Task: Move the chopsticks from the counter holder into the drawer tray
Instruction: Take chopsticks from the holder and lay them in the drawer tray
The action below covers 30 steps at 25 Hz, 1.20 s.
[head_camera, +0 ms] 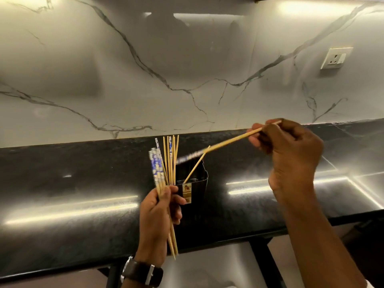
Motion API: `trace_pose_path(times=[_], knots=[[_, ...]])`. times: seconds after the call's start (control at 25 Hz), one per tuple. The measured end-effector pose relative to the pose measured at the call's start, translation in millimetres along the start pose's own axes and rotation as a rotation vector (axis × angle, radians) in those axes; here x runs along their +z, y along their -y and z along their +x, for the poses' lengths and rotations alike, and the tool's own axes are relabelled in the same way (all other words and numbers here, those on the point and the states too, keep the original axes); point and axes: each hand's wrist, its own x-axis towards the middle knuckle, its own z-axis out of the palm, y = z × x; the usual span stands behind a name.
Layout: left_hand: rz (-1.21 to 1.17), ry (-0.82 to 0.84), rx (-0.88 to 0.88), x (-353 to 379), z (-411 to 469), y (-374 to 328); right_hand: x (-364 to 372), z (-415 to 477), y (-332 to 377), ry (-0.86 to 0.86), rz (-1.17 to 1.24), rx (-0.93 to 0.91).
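Note:
A black square holder (197,188) stands on the dark counter (72,194), with one wooden chopstick (194,168) leaning inside it. My left hand (158,217) is closed around a bundle of chopsticks (166,163), some plain wood and some with blue and white patterned tops, held upright just left of the holder. My right hand (291,154) is above and to the right of the holder, pinching a single chopstick (232,140) that points down-left toward it, its lower end blurred. No drawer tray is in view.
A marble backsplash (166,69) rises behind the counter, with a white wall socket (334,58) at the right. The counter's front edge runs below my left hand, with dark cabinet frames (261,265) under it. A watch (143,273) sits on my left wrist.

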Motion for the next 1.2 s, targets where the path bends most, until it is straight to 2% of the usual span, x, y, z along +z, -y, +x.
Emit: trace_pose_path(times=[0.12,0.2,0.32,0.4,0.56,0.68,0.8,0.92,1.0,1.16,1.2], knots=[[-0.359,-0.108,-0.147,6.2,-3.3,-14.0,-6.1,-34.1,-19.0,-0.04,0.272,0.156],[-0.527,-0.131,-0.212,17.8,-0.4,-22.6,-5.6,-74.6,-51.3,-0.03,0.325,0.34],[-0.632,-0.184,-0.259,26.4,4.4,-26.3,-5.2,-138.7,-94.2,-0.05,0.112,0.565],[-0.647,-0.216,-0.25,23.9,2.1,-22.8,-6.6,-163.4,-110.0,-0.095,-0.022,0.576],[-0.663,-0.255,-0.239,17.4,-4.3,-6.3,-8.9,-176.8,-122.3,-0.205,-0.027,0.6],[-0.549,-0.164,-0.198,14.3,-7.5,1.0,-19.9,-178.6,-127.5,-0.064,-0.249,0.522],[-0.265,0.049,-0.165,0.9,-17.2,3.6,-27.8,-161.3,-123.9,0.026,-0.438,0.302],[0.01,0.294,-0.19,-8.5,-31.0,11.4,-16.6,-121.4,-112.1,0.175,-0.345,0.14],[0.077,0.413,-0.249,-9.2,-40.0,17.8,-2.3,-92.1,-108.3,0.303,-0.345,0.058],[0.068,0.535,-0.404,-5.9,-54.3,29.4,13.3,-77.1,-112.6,0.718,-0.631,0.163],[0.076,0.538,-0.436,-5.9,-57.0,31.6,10.1,-80.0,-114.0,0.733,-0.62,0.203]])
